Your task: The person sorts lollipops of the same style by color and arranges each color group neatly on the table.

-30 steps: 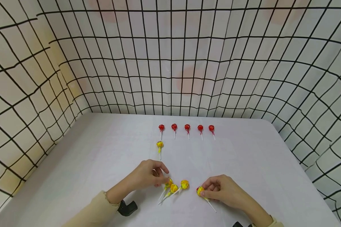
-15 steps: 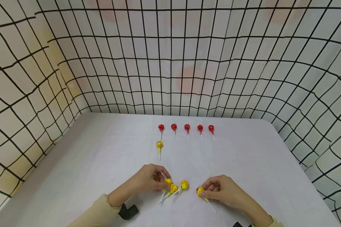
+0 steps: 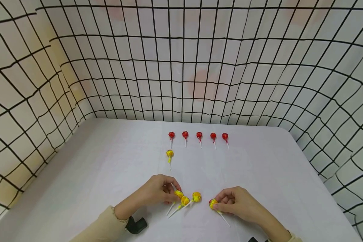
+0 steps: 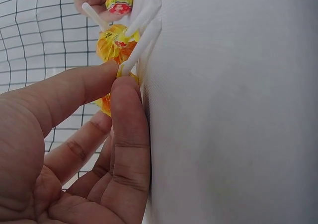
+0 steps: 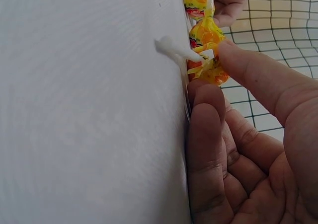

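Row of five red lollipops [image 3: 199,135] seems complete; on its near side are one placed yellow lollipop [image 3: 169,153] and, farther off, four unplaced lollipops [image 3: 196,197], left fingers [image 4: 130,134] and right fingers [image 5: 206,149] each pinching one.

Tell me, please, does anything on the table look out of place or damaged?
Nothing looks spilled or visibly damaged. Only the three yellow lollipops at the left hand look a little untidy: they are bunched with sticks slanting, one pinched by that hand, whereas the five red lollipops form a neat row.
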{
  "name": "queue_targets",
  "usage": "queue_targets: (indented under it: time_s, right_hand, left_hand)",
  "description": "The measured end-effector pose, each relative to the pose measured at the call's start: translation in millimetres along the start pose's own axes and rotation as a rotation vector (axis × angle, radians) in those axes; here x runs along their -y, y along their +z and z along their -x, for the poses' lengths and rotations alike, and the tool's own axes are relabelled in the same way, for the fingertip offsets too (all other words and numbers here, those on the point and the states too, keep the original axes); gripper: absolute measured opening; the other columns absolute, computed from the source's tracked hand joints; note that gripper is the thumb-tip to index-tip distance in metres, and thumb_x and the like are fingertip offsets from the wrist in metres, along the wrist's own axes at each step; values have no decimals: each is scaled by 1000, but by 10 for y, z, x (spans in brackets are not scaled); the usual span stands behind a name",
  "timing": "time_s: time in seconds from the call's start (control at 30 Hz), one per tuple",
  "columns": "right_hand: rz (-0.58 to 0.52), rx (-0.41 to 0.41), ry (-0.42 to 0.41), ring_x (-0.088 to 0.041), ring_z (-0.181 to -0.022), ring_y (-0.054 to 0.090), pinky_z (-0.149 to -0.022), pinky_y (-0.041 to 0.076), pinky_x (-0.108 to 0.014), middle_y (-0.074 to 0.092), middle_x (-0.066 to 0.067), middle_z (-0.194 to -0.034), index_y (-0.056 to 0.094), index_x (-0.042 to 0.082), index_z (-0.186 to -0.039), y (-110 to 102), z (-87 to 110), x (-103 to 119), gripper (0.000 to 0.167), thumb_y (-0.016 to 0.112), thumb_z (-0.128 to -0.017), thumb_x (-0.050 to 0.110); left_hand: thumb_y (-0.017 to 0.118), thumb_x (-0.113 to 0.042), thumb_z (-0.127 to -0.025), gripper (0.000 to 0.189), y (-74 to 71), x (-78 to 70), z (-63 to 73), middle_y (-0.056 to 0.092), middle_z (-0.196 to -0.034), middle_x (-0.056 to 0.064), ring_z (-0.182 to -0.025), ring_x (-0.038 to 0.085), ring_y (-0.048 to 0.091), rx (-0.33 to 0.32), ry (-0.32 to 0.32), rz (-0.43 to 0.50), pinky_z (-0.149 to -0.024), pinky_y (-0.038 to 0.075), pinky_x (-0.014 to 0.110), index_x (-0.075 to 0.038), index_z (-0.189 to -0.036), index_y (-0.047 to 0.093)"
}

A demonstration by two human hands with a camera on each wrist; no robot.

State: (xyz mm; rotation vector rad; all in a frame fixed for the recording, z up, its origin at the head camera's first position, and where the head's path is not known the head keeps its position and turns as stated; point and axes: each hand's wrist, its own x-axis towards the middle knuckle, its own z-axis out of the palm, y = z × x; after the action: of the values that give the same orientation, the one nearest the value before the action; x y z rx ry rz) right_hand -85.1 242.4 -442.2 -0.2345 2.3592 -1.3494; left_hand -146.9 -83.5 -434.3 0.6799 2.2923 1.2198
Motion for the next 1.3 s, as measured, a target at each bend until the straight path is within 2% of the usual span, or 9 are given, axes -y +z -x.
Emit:
queue_targets:
  time_s: [0.23, 0.63, 0.97, 1.17, 1.3]
  right_hand:
    - [-3, 8, -5, -5, -66, 56, -58, 46, -18, 66, 1, -82, 78, 9, -101, 3, -16, 18, 24, 85, -92, 30]
    - [-41, 10, 8, -14, -72, 68, -64, 58, -25, 72, -2, -83, 78, 5, -104, -58, -94, -26, 27, 84, -94, 29]
    - [-12, -56, 34, -15, -72, 67, -63, 55, -25, 75, -2, -82, 78, 3, -109, -158, -287, 46, 28, 83, -95, 27]
    - [0, -146, 96, -15, -74, 66, -67, 56, -26, 77, -1, -86, 78, 4, -111, -216, -484, 190, 33, 85, -94, 31]
    - [0, -182, 102, -15, -75, 67, -69, 57, -26, 78, -2, -88, 78, 4, -109, -233, -643, 285, 33, 85, -93, 32]
  left_hand:
    - [90, -16, -88, 19, -30, 3, 22, 62, -74, -4, -62, 8, 57, 1, -8, 14, -59, 46, 19, -13, -101, 77]
    - [89, -16, -88, 20, -38, -13, 21, 64, -75, -5, -60, 7, 60, 17, -16, 38, -59, 47, 19, -13, -103, 76]
    - [90, -14, -88, 20, -12, 3, 10, 64, -75, -3, -61, 9, 60, 16, -26, 50, -59, 46, 19, -13, -103, 76]
    - [90, -13, -87, 20, -12, -18, 32, 63, -76, -2, -61, 10, 60, 3, -29, 57, -59, 47, 20, -13, -102, 76]
    - [90, -13, -87, 20, -17, -21, 39, 63, -76, -2, -61, 9, 60, -1, -25, 53, -59, 47, 19, -13, -102, 76]
